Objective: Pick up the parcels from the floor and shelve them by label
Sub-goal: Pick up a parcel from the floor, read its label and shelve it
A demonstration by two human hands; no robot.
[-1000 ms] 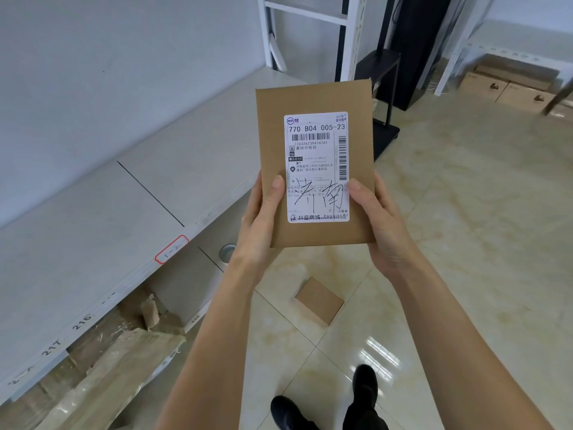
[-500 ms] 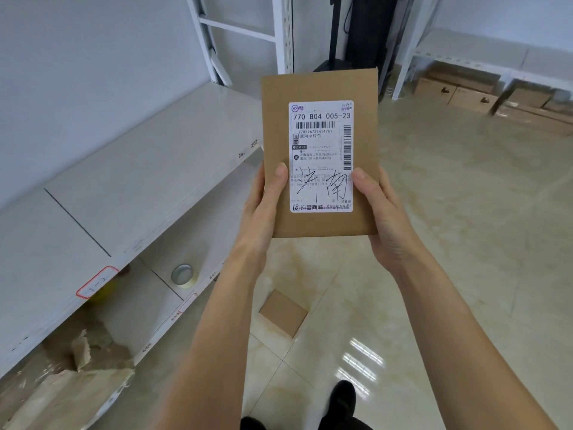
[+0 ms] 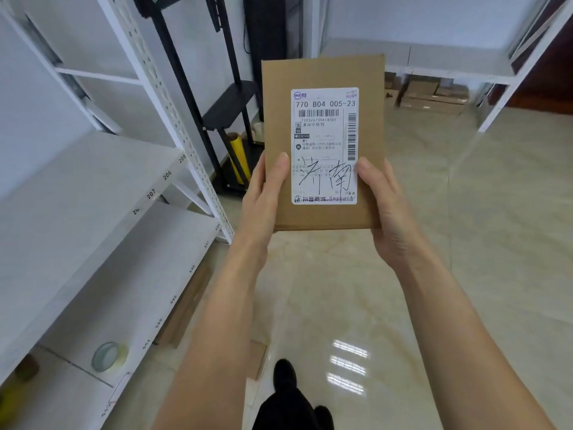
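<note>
I hold a brown parcel upright at chest height, left hand and right hand clasping its lower edges, thumbs beside the label. Reading done, I judge; next comes finding the matching slot on the numbered shelf.

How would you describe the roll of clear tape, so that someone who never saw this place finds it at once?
Start at the white shelving unit along the left wall and go to its lower shelf, below the one numbered 205 to 207. The roll of clear tape lies flat near the front edge, close to the camera. It is the only round, see-through thing on that pale board.
</note>
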